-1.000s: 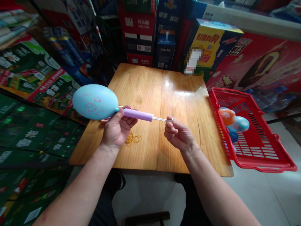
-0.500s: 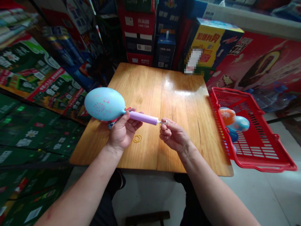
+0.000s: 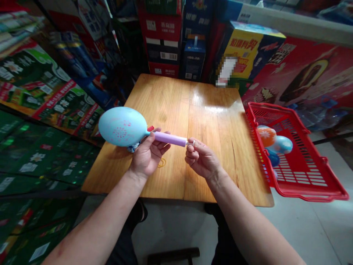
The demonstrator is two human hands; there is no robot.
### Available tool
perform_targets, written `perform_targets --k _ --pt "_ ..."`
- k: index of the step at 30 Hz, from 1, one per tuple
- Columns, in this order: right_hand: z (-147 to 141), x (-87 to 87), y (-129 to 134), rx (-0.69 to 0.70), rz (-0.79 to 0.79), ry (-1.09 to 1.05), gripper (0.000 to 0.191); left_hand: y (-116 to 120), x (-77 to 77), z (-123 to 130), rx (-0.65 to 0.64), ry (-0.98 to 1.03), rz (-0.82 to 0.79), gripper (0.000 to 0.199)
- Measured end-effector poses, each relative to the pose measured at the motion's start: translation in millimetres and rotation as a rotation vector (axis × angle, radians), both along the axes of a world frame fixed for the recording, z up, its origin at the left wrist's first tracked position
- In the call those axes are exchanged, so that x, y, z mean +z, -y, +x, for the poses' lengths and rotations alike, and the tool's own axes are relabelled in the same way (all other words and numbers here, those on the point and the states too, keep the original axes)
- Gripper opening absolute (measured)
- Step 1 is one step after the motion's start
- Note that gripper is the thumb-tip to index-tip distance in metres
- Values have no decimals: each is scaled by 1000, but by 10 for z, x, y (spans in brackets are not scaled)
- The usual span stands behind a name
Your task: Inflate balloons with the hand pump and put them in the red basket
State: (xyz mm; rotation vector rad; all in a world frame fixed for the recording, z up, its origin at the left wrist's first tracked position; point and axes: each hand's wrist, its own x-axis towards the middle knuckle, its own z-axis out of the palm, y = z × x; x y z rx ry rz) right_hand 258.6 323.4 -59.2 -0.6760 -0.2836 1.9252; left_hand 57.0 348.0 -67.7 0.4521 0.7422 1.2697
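A light blue balloon (image 3: 122, 126) with pink print, blown up, sits on the nozzle end of a purple hand pump (image 3: 170, 139). My left hand (image 3: 147, 152) pinches the balloon's neck against that end, with the pump lying across its fingers. At the pump's other end, my right hand (image 3: 202, 156) is closed on the white handle (image 3: 193, 143), which stands close to the barrel. Yellow rubber bands (image 3: 162, 162) lie on the table beside my left hand, partly covered by it. Behind the balloon, a blue-and-white patterned thing (image 3: 134, 148) shows in part.
The wooden table (image 3: 165, 99) stands in front of me. To its right, a red plastic basket (image 3: 300, 162) holds several balloons (image 3: 282, 144). Stacked boxes (image 3: 164, 36) rise behind the table, and green cartons (image 3: 35, 154) line the left side. A stool (image 3: 173, 254) is below.
The pump handle has moved in toward the barrel with my right hand. The balloon looks slightly larger and sits a little lower. My left hand has shifted slightly right.
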Motion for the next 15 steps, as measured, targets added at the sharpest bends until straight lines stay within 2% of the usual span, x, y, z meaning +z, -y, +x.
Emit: perform_targets --k 4,9,15 --pt "141 42 -42 25 -22 -5 11 -86 20 -90 13 0 -20 24" --pt "234 73 -81 -35 -19 -68 6 -144 79 -207 140 -26 65 22" --pt "4 -71 -22 17 -65 -64 16 -24 -8 -55 7 -55 30 32"
